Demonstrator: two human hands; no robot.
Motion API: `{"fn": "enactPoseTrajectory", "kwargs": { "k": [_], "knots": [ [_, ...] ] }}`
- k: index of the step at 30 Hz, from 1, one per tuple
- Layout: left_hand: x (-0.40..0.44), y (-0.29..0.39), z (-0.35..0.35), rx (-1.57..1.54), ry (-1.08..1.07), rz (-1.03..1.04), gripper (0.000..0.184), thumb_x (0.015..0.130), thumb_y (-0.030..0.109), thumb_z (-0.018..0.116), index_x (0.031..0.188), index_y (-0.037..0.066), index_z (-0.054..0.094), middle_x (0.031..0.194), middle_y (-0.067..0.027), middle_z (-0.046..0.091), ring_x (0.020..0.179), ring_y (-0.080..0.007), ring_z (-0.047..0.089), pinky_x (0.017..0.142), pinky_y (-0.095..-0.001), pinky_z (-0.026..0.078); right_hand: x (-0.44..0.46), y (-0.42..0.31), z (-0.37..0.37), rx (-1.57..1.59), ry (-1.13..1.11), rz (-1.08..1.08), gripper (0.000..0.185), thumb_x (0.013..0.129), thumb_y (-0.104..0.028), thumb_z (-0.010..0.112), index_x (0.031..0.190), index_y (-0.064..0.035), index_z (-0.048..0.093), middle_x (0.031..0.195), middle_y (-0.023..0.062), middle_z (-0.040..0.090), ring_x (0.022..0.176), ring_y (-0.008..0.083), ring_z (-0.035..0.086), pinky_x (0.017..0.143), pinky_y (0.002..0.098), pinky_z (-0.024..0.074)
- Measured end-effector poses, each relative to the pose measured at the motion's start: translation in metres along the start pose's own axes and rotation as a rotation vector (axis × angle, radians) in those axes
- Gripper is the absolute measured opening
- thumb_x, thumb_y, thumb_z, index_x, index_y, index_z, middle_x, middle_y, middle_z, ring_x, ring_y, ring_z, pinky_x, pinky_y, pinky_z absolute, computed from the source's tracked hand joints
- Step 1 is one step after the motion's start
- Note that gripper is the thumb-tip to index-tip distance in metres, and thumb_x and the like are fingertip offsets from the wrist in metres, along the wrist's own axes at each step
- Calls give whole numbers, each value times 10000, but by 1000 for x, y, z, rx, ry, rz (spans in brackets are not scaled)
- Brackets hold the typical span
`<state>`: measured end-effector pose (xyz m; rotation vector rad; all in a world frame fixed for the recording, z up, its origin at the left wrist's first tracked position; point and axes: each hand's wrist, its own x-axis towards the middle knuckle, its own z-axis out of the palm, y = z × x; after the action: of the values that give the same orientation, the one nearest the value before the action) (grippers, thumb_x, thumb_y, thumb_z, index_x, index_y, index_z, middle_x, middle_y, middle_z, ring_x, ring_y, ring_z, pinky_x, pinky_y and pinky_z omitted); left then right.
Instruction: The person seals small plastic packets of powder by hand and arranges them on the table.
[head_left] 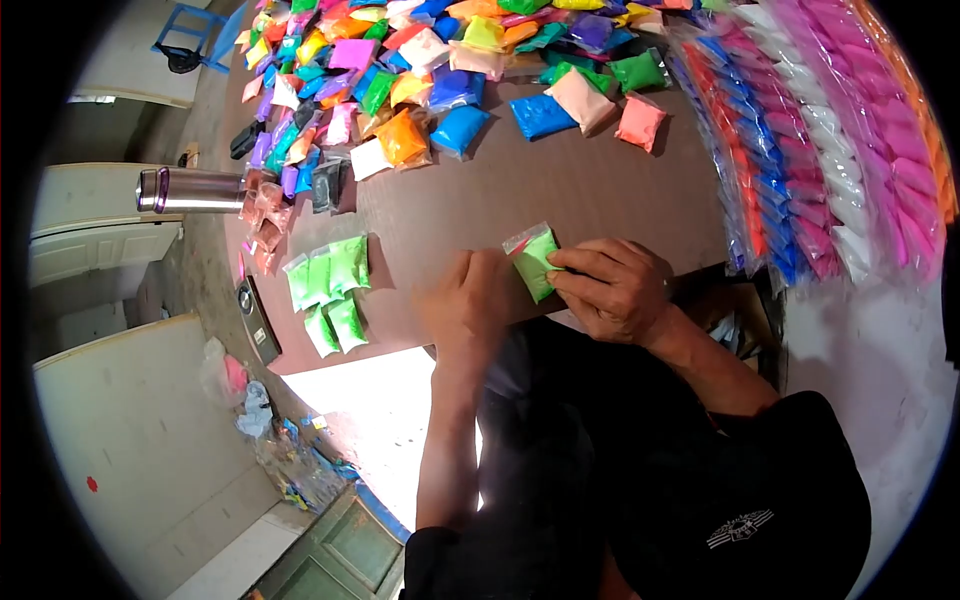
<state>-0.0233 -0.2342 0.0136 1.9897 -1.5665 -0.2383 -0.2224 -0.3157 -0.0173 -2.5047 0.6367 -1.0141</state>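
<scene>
A light green packet in a clear bag (535, 264) lies near the table's front edge, held at its right side between the thumb and fingers of my right hand (612, 288). My left hand (465, 300) is just left of that packet, apart from it and smeared by motion; its fingers cannot be made out clearly. Several more light green packets (345, 264) lie grouped on the table to the left of my left hand.
Many coloured packets (460, 127) are heaped across the table's far side. Long strips of bagged packets (825, 150) hang or lie at the right. A steel flask (195, 190) lies at the left edge, with a dark phone-like object (257, 322) nearer me.
</scene>
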Motion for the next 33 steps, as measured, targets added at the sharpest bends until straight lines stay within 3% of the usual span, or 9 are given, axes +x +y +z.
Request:
{"fn": "enactPoseTrajectory", "kwargs": {
  "k": [11,16,20,24,29,33],
  "knots": [
    [11,-7,-3,10,144,-14,45,919,52,711,938,17,691,896,-164,696,768,-342,702,658,-378,545,-2,-2,-3,20,-10,21,216,786,-101,765,1001,-107,768,1107,-1,726,962,185,686,778,326,538],
    [-10,13,-2,-73,38,112,59,914,56,725,925,13,687,868,-151,685,732,-326,694,642,-377,537,-2,-2,-1,1,4,9,193,797,-96,759,990,-110,765,1095,0,724,955,189,687,776,330,538],
    [-8,-3,5,-7,16,-58,58,919,56,717,935,7,692,879,-156,695,733,-330,696,645,-367,537,-3,-2,0,9,14,0,194,796,-97,760,990,-111,765,1093,1,724,949,190,688,769,330,539],
    [3,-2,-2,-34,70,-52,51,916,56,716,933,13,695,871,-154,693,741,-339,692,655,-378,536,-2,0,-1,9,16,-3,202,784,-99,762,985,-114,761,1092,-3,721,941,190,687,761,329,537],
    [-6,25,-5,-117,-99,86,56,918,78,717,922,26,695,850,-149,677,751,-362,683,666,-416,534,-4,0,0,-2,21,-9,212,751,-96,764,962,-116,754,1075,-8,713,922,189,682,761,329,535],
    [14,26,0,-89,-98,23,72,905,95,732,914,33,697,853,-145,678,745,-370,682,653,-418,538,-6,0,0,4,4,-21,227,722,-102,766,948,-119,751,1065,-8,701,905,190,677,766,331,538]
  ]
}}
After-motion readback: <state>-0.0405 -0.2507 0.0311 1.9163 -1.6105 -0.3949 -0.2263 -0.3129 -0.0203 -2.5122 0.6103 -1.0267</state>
